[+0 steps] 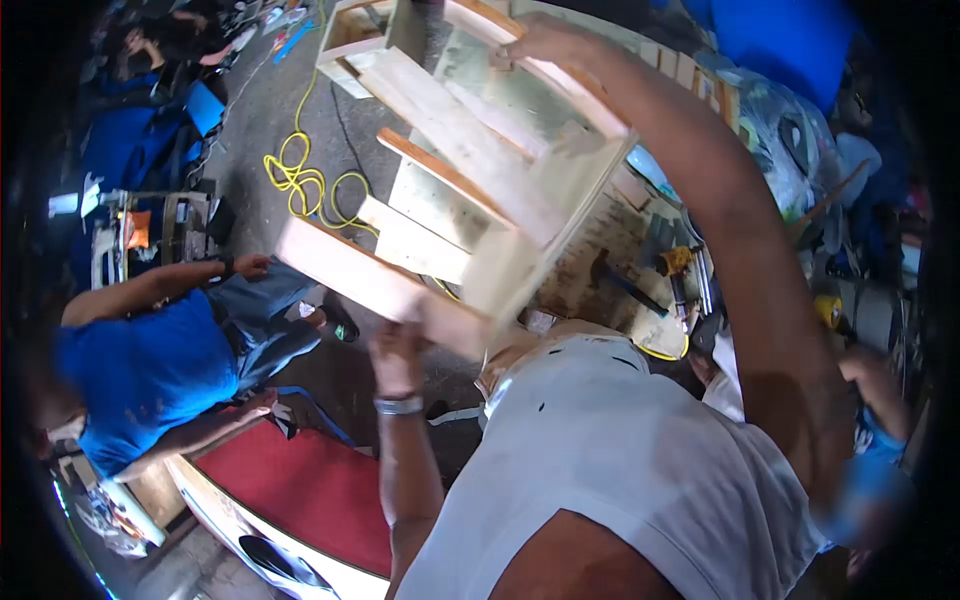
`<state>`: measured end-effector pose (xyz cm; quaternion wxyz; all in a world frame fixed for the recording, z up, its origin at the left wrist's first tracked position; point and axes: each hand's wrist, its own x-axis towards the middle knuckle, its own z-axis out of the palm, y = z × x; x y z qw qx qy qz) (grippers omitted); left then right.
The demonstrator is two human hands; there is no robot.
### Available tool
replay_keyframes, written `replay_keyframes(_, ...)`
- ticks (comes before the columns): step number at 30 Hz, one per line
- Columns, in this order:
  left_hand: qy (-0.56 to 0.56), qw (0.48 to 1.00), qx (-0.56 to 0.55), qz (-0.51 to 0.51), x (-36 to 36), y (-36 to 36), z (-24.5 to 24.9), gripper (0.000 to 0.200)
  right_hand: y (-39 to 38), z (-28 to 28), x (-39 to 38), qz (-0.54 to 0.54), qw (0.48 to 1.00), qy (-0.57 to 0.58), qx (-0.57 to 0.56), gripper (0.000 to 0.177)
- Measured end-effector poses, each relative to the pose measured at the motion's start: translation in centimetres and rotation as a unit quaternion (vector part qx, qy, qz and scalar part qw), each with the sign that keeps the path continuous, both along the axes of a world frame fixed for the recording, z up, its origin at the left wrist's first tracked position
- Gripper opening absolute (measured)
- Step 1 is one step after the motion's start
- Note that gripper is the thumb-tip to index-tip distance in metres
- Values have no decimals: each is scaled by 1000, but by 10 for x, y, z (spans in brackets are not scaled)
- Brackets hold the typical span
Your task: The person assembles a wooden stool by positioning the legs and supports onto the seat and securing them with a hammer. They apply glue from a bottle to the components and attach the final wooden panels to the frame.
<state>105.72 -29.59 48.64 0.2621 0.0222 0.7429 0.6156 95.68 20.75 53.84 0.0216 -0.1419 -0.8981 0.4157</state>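
Observation:
I hold a pale wooden frame [470, 170], built of planks and slats, tilted up in the air in the middle of the view. My right hand [535, 45] reaches far up and grips the frame's top rail, the arm crossing the right side of the picture. Lower down, my left hand [395, 350], with a silver band on the wrist, holds the end of the frame's bottom plank [370, 280]. A white shirt [610, 450] fills the space between my two arms.
A person in a blue shirt [140, 370] sits at the left beside a red panel [310, 490]. A yellow cord [300, 175] lies coiled on the grey floor. A hammer [620, 280] and other tools rest on a bench behind the frame.

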Motion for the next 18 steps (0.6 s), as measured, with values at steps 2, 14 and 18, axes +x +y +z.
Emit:
replay_keyframes(2,-111,989,99,-16,53,41,8,25,-7,6,-43,106,987,-3,116,62)
replay_keyframes(14,-315,891,325,22,66,58,0,52,-71,-4,-55,64,954,-89,281,43)
replay_keyframes(18,-338,894,280,84,66,49,10,51,-61,-21,-54,38,972,-92,213,40)
